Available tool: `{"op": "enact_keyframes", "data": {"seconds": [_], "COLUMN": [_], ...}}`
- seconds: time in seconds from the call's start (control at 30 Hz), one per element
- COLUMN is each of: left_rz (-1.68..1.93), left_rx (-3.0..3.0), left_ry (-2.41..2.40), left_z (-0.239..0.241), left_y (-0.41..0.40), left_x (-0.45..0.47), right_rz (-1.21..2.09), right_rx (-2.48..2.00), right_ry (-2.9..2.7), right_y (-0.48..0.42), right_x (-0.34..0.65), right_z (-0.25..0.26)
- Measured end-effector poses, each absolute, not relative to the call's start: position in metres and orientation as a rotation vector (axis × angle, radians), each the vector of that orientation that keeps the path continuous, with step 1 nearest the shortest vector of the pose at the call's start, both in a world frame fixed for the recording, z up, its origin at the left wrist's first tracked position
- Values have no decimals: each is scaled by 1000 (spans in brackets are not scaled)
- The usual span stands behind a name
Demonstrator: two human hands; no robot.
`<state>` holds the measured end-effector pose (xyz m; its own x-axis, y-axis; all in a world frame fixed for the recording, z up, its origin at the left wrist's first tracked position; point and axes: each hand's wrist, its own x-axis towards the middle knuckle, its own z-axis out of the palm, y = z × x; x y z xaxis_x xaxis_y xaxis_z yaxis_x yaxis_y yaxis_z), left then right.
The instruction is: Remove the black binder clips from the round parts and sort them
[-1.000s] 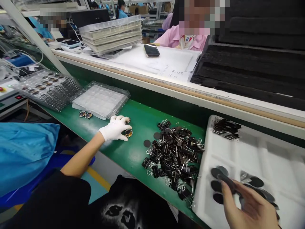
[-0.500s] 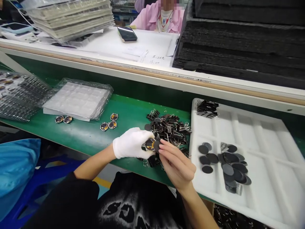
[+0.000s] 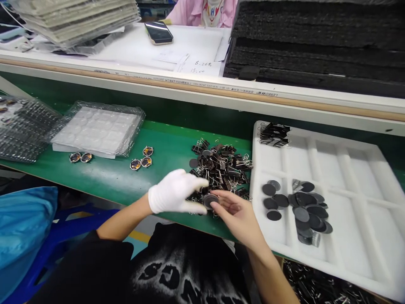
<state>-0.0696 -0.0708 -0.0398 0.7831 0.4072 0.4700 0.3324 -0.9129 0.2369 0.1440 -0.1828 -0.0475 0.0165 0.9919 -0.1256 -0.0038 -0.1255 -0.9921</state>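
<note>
Between the thumb and fingers of my bare right hand (image 3: 242, 215) is a dark round piece with a paler rim (image 3: 209, 202). My left hand (image 3: 175, 192), in a white glove, is beside it on the left with thumb and forefinger spread apart. Whether the glove's fingertips touch the piece, I cannot tell. Just behind both hands lies a heap of black binder clips (image 3: 226, 166), with a few dark discs among them. To the left on the green bench sit three oval pieces with amber-and-black faces (image 3: 146, 161) and two more such pieces (image 3: 86, 157).
At right stands a white divided tray (image 3: 351, 236) holding dark discs (image 3: 311, 211) and binder clips (image 3: 274, 134). Clear plastic trays (image 3: 98, 128) are stacked at left. A white ledge (image 3: 190, 90) runs behind, with a phone (image 3: 158, 32) and black foam sheets (image 3: 310, 55) beyond.
The patterned round piece was in my left hand with a dark disc at its edge. Now my right hand holds a dark round piece, and the gloved fingers have spread. The view shifted slightly.
</note>
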Motion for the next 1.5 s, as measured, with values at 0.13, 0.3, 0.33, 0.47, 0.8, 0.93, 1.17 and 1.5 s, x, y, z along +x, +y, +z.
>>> {"op": "enact_keyframes", "data": {"seconds": [0.13,0.3,0.33,0.47,0.8,0.93,1.17,1.5], "left_rz": [765,463,410,266,987,877,499,550], "left_rx": [2666,2688,2663,2448,1859,1926,2368,2549], "left_ry": [1124,1010,1000,834,821,741,569,707], "left_z": [-52,-59,-58,-52,-20,-19,-24,-19], "left_y": [-31,-13,-11,6,-70,-90,-76,-89], "left_x": [-90,-68,-62,-58,-42,-42,-48,-37], "right_rz": [1342,1449,1454,1469,1266,1140,1103,1180], "right_rx": [-1167,-1093,-1090,-1058,-1051,-1053,-1135,-1155], "right_ry": [-805,-581,-562,-554,-959,-1082,-1457,-1401], "right_y": [-188,-187,-187,-195,-189,-188,-196,-202], "right_x": [157,154,152,153,136,141,169,184], "right_z": [-54,-57,-56,-52,-49,-48,-34,-30]}}
